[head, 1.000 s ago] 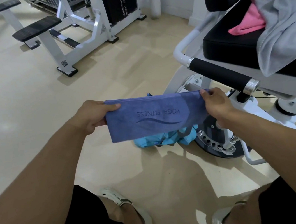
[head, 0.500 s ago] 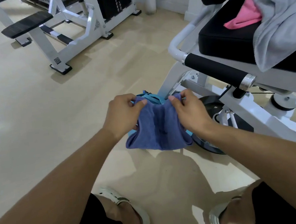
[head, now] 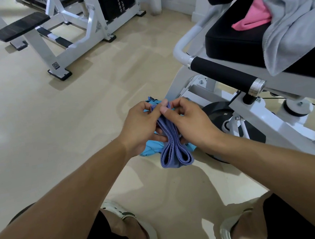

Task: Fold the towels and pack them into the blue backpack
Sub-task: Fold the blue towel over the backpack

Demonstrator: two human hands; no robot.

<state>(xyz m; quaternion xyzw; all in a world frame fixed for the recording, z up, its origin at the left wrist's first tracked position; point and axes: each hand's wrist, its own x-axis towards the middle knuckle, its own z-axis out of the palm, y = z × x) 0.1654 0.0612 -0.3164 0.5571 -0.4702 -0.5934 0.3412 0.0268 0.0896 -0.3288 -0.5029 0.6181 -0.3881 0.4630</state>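
Note:
A purple-blue towel (head: 174,153) hangs folded into a narrow bundle, its two looped ends pointing down. My left hand (head: 141,127) and my right hand (head: 189,123) press it between them from either side, thumbs meeting at its top edge. Below and behind the towel, the light-blue backpack (head: 151,147) lies on the floor, mostly hidden by my hands. A grey towel (head: 295,15) and a pink towel (head: 253,16) are draped over the black seat (head: 230,39) at the upper right.
The white frame of the seat machine (head: 268,118) with a black padded bar (head: 224,73) stands close on the right. A white weight machine with black pads (head: 73,32) occupies the far left. The floor is beige. My sandalled feet (head: 139,232) are at the bottom.
The towel was stretched wide between both hands a second ago. My hands have come together and folded it into a narrow hanging bundle, lower over the backpack.

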